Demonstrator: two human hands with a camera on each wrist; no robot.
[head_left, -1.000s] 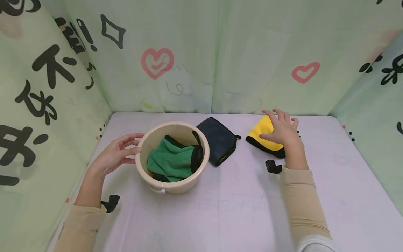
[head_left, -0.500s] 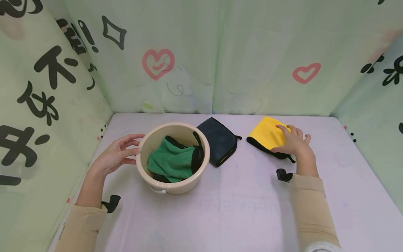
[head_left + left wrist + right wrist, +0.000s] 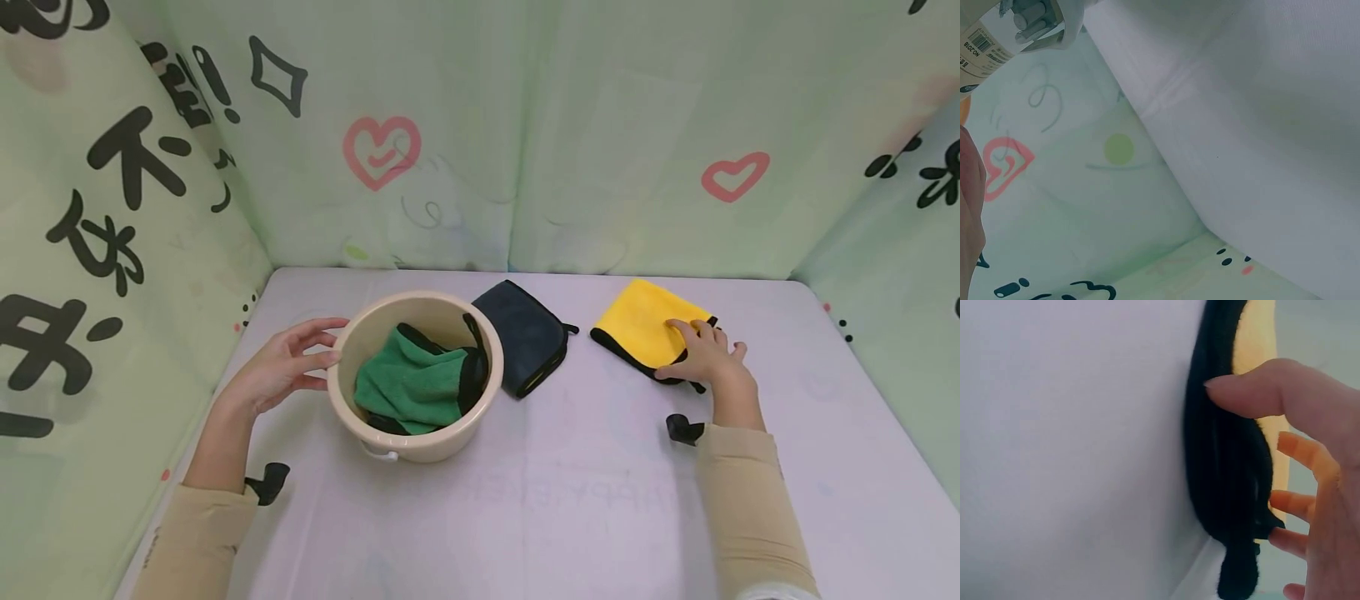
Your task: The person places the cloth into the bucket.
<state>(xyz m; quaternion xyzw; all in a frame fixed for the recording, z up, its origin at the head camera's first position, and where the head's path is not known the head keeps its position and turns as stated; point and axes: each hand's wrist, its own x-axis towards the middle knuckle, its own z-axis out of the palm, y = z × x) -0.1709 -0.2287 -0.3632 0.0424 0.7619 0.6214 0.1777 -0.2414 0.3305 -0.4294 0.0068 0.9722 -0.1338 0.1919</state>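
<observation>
At the left in the head view stands a cream bucket (image 3: 415, 451) with a crumpled green cloth with black edging (image 3: 412, 382) inside. My left hand (image 3: 288, 367) touches the bucket's left side, its fingers extended along the rim. On the right lies a folded yellow cloth with black edging (image 3: 637, 321). My right hand (image 3: 708, 358) is over the cloth's near right corner, thumb and fingers spread apart. The right wrist view shows the thumb (image 3: 1254, 390) on the black edging (image 3: 1219, 450), with the other fingers near the corner and its loop (image 3: 1238, 572).
A folded dark navy cloth (image 3: 521, 333) with a small loop lies beside the bucket, partly hidden behind it. The pale table (image 3: 577, 500) is bounded at the back and sides by printed green curtains (image 3: 600, 133). A barcode label (image 3: 982, 40) shows in the left wrist view.
My right hand has come down and toward me from above the yellow cloth to its near right corner, uncovering more of the cloth. The left hand stays at the bucket.
</observation>
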